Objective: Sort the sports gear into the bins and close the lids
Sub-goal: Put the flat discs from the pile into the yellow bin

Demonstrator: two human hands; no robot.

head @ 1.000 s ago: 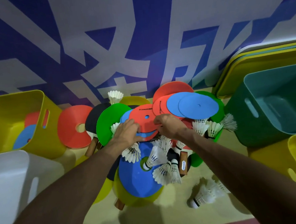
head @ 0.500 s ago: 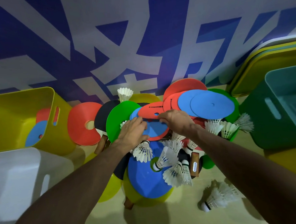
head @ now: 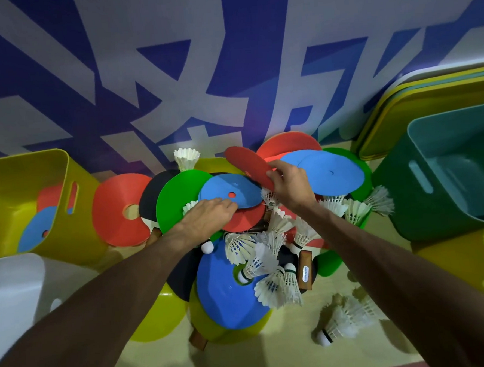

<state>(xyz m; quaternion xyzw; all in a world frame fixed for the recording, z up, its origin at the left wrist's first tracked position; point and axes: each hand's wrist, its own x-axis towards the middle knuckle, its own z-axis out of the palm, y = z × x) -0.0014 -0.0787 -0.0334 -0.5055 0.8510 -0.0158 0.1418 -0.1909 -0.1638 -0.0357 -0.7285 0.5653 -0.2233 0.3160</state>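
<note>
- Red disc, tilted clear of the pile, is pinched at its near edge by the right hand.
- Left hand, just beside it, lies with fingers fairly straight, pressing the blue disc down.
- Step, as judged: picking discs off the heap.
- Next move calls for carrying the red disc out past the left hand to the yellow bin, which holds discs.

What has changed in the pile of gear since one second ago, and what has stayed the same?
The right hand took hold of the top red disc and lifted it up, tilted, off the pile. This uncovered a blue disc, on which the left hand now rests its fingers. The shuttlecocks and the yellow bin stayed put.
</note>
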